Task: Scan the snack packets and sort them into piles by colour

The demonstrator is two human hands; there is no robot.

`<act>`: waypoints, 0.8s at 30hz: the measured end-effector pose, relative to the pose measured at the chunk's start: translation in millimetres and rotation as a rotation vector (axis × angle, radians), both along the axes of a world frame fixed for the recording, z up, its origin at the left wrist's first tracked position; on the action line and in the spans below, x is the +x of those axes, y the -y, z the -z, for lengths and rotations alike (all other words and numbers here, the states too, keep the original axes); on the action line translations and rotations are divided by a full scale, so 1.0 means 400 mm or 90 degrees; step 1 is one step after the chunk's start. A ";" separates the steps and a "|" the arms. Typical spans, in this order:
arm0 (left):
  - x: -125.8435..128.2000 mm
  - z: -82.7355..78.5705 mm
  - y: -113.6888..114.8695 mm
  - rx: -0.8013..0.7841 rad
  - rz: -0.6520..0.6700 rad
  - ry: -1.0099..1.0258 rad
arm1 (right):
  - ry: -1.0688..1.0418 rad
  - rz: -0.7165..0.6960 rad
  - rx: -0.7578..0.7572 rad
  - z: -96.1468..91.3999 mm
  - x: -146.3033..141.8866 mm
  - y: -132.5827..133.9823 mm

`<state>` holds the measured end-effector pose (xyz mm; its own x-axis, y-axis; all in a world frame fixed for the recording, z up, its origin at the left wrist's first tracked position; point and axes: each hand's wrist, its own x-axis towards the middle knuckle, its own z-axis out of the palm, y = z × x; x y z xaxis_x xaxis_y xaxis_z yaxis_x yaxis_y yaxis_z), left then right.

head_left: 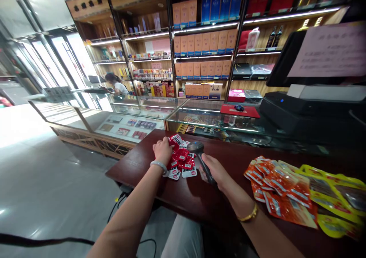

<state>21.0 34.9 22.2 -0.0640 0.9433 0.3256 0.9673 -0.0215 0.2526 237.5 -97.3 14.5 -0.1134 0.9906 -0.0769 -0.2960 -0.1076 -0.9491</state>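
A pile of small red-and-white snack packets [180,155] lies on the dark brown table. At the pile's left side is my left hand [163,150], its fingers curled onto a red packet; the fingertips are partly hidden. My right hand [215,169] is wrapped round the handle of a black handheld barcode scanner [196,147]. The scanner's head sits over the right part of the pile, tilted toward the packets.
Orange snack packets [281,185] and yellow-edged packets [333,197] are heaped on the table's right. Behind the table stand a glass counter [197,115] and a black checkout terminal [311,113]. A person [116,84] is at the far counter. Cables hang below the table's left.
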 end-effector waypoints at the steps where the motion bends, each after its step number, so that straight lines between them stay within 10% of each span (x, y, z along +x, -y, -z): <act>1: -0.003 -0.004 0.001 0.012 0.005 0.028 | 0.008 0.006 -0.004 -0.005 0.002 0.005; 6: 0.029 -0.002 0.009 0.047 0.055 0.393 | 0.055 0.044 0.018 -0.021 0.056 0.048; 12: 0.298 0.054 0.049 -0.143 0.198 0.958 | 0.072 0.116 0.062 -0.031 0.212 0.078; 17: 0.499 0.092 0.050 -0.093 0.186 1.001 | 0.107 0.096 0.061 -0.023 0.352 0.085; 24: 0.533 0.136 0.013 0.026 0.200 0.898 | 0.245 0.052 0.100 -0.024 0.460 0.044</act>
<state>234.3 29.7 -32.1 -0.1442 0.9702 0.1948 -0.1284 -0.2135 0.9685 421.4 -114.8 24.3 -0.0263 0.9982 0.0537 0.0816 0.0557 -0.9951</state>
